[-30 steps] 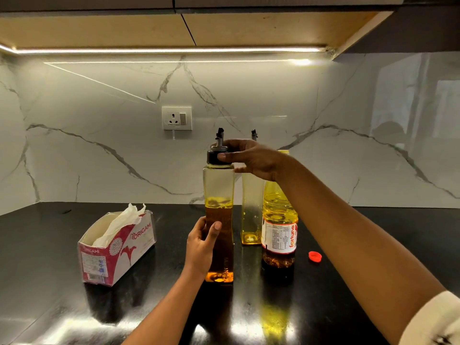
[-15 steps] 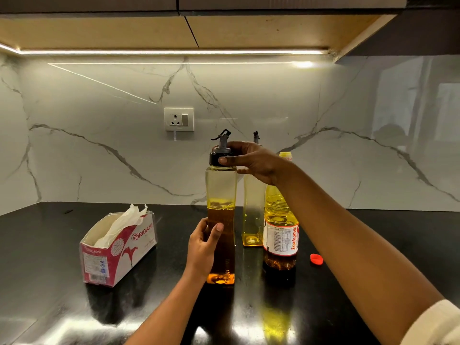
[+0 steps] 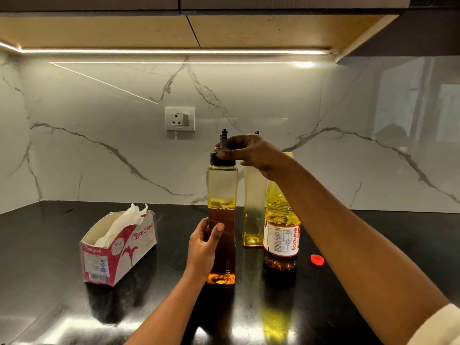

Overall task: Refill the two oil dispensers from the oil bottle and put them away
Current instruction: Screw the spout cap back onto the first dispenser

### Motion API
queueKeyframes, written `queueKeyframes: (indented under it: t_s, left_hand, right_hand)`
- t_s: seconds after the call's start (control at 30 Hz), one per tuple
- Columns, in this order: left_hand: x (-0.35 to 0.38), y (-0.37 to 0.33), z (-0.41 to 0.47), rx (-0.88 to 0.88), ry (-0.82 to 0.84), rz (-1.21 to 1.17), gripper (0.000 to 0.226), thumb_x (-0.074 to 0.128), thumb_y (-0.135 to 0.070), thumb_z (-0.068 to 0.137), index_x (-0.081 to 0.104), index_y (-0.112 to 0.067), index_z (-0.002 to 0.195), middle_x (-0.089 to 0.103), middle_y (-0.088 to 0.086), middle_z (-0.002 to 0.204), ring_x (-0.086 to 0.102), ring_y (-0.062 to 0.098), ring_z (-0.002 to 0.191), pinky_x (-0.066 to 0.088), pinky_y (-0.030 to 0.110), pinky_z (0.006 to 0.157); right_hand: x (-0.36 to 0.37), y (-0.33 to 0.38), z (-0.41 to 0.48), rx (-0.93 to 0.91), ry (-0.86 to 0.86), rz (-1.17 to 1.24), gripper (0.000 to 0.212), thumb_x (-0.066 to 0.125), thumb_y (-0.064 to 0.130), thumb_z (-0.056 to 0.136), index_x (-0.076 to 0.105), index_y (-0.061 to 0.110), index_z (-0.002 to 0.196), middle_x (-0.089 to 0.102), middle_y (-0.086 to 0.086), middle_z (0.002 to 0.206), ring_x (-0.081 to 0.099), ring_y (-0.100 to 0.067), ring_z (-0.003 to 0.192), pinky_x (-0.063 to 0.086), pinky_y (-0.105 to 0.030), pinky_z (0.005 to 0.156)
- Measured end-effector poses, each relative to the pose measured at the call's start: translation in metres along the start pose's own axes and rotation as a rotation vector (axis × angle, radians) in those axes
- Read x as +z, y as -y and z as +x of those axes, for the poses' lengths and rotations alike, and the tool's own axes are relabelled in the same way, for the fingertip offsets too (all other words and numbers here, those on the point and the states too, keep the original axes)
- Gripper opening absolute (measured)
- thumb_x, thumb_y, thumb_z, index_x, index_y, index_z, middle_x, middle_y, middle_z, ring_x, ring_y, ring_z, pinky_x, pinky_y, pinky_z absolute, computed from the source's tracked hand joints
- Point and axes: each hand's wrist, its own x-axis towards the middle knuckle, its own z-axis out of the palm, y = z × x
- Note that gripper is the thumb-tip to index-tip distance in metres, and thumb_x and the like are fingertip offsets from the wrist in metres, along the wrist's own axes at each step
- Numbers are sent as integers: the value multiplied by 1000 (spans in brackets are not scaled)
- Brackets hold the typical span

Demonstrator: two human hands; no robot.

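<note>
Oil dispenser (image 3: 221, 190), tall, square, clear plastic, about half full of amber oil. Stood upright on the glossy black counter (image 3: 62, 245), just left of the second, near-empty clear dispenser (image 3: 254, 207) and the yellow plastic oil bottle (image 3: 281, 235). Clasped low on the body by the left grip (image 3: 202, 245), thumb up, likely to stop it twisting. Pinched at the black spouted cap (image 3: 216, 162) by the right grip (image 3: 249, 153), forearm stretched forward, wrist dropped over the top.

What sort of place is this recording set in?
Probably a home kitchen: a black countertop backed by a marble-look backsplash with a wall socket, strip lighting under overhead cabinets, and an oil dispenser beside a cooking-oil bottle.
</note>
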Motion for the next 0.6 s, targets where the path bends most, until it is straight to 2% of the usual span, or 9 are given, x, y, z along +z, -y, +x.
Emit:
queueKeyframes:
  t_s: [0.07, 0.17, 0.27, 0.37, 0.47, 0.57, 0.6]
  left_hand:
    - [0, 0, 0, 0, -6, 2, 80, 70, -80, 50, 62, -20, 102, 72, 1, 90, 70, 19, 85, 55, 24, 68]
    - [0, -1, 0, -9, 1, -1, 82, 70, -81, 50, 62, -19, 103, 72, 1, 91, 70, 19, 86, 55, 24, 69]
    - [-2, 0, 0, -18, 6, -16, 83, 71, -80, 49, 62, -18, 104, 73, 2, 91, 70, 20, 86, 56, 25, 69]
    - [-2, 1, 1, -29, 16, -37, 85, 73, -79, 48, 62, -17, 105, 73, 4, 92, 70, 22, 86, 56, 26, 69]
    - [-1, 0, 2, -26, 4, -44, 89, 74, -79, 46, 61, -15, 107, 73, 3, 89, 71, 20, 82, 56, 25, 66]
    - [2, -1, 1, -12, -14, -26, 84, 72, -79, 47, 61, -18, 104, 73, 1, 88, 71, 19, 82, 56, 24, 66]
    - [2, -1, 1, -3, -20, -15, 82, 72, -79, 48, 61, -19, 103, 73, 1, 88, 71, 18, 83, 56, 24, 66]
  right_hand:
    - [8, 3, 2, -51, -52, -70, 30, 72, 26, 79, 59, 11, 102, 60, -1, 92, 55, -15, 93, 45, -26, 81]
    - [13, 6, 7, -22, -13, -128, 41, 73, 30, 77, 53, 12, 108, 57, -1, 94, 55, -15, 93, 46, -23, 80]
    - [5, 4, 11, 167, 233, 122, 30, 61, 24, 87, 54, 14, 114, 62, -3, 107, 56, -19, 110, 44, -33, 91]
    - [4, -8, 13, 159, 319, 308, 19, 54, 10, 91, 57, 13, 109, 66, -4, 103, 62, -15, 100, 52, -27, 81]
    - [21, -12, 14, 114, 164, 285, 24, 64, 9, 84, 57, 11, 107, 63, -13, 106, 60, -20, 100, 51, -24, 81]
    - [33, -10, 8, 90, -62, 212, 40, 72, 18, 79, 56, 10, 115, 59, 0, 92, 55, -11, 86, 44, -12, 60]
    - [36, -13, 9, 85, -145, 166, 42, 74, 23, 78, 57, 12, 114, 58, 3, 90, 55, -10, 86, 45, -13, 62]
